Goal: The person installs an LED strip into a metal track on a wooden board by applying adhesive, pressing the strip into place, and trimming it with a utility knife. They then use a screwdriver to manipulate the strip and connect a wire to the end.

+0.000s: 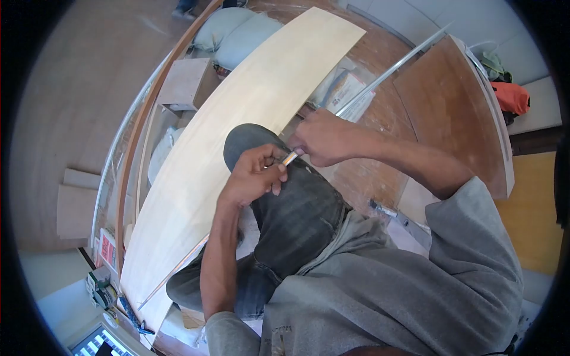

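Observation:
A long, thin silver strip (392, 65) with an orange line runs diagonally from the upper right, through both my hands, towards the lower left. My left hand (252, 175) is closed, pinching the strip between thumb and fingers just above my raised knee. A little further up the strip, my right hand (326, 136) grips it, its thumb close to the short stretch showing between the hands. Beneath them lies a long, pale, curved wooden panel (196, 160), partly covered by my left arm and leg. The strip's lower part crosses this panel.
Stuffed pale sacks (237, 35) and a wooden box (184, 83) sit beyond the panel, inside a curved brown rail (127, 196). A brown board (451, 101) stands at right, near an orange bag (510, 98). A dark-handled tool (404, 222) lies beside my hip.

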`<state>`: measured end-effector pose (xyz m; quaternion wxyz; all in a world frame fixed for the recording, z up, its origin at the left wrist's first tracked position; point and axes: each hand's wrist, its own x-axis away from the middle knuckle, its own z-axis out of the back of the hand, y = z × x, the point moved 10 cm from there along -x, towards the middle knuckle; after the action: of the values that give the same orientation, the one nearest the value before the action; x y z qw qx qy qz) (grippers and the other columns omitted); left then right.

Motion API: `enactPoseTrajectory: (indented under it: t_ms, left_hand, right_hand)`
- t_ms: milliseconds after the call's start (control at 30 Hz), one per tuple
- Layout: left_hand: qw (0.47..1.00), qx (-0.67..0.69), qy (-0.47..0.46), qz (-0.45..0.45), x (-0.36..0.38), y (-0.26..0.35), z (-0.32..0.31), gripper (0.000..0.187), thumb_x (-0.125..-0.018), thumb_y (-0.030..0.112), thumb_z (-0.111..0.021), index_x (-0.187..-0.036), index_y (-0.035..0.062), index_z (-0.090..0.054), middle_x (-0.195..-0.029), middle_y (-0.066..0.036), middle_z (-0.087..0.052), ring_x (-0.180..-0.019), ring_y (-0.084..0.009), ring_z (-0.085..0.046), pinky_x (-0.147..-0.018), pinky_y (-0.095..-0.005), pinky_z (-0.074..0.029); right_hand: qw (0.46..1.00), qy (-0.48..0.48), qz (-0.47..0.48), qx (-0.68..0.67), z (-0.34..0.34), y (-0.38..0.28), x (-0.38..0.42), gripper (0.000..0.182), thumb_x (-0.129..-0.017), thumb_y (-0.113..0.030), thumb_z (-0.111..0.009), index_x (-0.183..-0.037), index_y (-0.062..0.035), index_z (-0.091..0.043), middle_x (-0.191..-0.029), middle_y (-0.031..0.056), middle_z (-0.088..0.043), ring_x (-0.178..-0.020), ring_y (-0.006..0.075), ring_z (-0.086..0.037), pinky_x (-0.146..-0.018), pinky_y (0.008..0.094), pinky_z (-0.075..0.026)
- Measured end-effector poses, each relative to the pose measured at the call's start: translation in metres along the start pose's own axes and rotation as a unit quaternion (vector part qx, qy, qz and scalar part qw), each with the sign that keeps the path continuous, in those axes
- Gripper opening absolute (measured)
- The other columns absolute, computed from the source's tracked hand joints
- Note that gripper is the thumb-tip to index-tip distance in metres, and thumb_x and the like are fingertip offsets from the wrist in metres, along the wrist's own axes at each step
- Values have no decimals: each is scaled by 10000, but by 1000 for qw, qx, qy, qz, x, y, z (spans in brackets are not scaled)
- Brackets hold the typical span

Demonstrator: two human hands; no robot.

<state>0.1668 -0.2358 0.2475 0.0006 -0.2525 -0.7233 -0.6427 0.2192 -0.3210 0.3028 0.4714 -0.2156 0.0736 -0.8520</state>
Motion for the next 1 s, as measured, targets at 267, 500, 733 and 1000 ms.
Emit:
enactPoseTrajectory:
  t_ms: [267, 500, 733, 1000]
  left_hand:
    - [999, 29, -10, -19, 3, -6, 8, 234, -913, 76, -672, -1107, -52, -646, -808, -82, -706, -588, -127, -662, -489, -225, -426]
    - [999, 10, 29, -13, 3, -6, 8, 25, -892, 6, -617, -889, -18, -621, -701, -69, -648, -497, -97, -558, -448, -253, -408]
    - [997, -53, 63, -2, 2, -22, 4, 94, -871, -27, -566, -947, -5, -616, -728, -60, -620, -520, -105, -559, -451, -246, -406]
    - [998, 21, 56, 23, 5, -5, 8, 96, -924, 72, -673, -899, -15, -641, -670, -36, -612, -483, -85, -515, -424, -248, -376]
  right_hand:
    - [999, -28, -4, -31, 7, -10, -2, 142, -884, -151, -675, -854, -16, -710, -791, 219, -689, -852, 428, -685, -793, 526, -514]
    - [997, -38, 23, -61, 2, -21, -7, 115, -861, -133, -682, -837, -25, -710, -774, 200, -692, -869, 419, -687, -844, 510, -513]
    - [999, -49, 8, 5, -13, -24, -14, 118, -823, -148, -705, -811, -31, -704, -761, 197, -689, -845, 410, -697, -800, 521, -512]
    - [996, -15, 13, -83, -2, -16, -20, 143, -830, -167, -749, -854, -28, -728, -783, 190, -692, -810, 410, -694, -760, 514, -507]
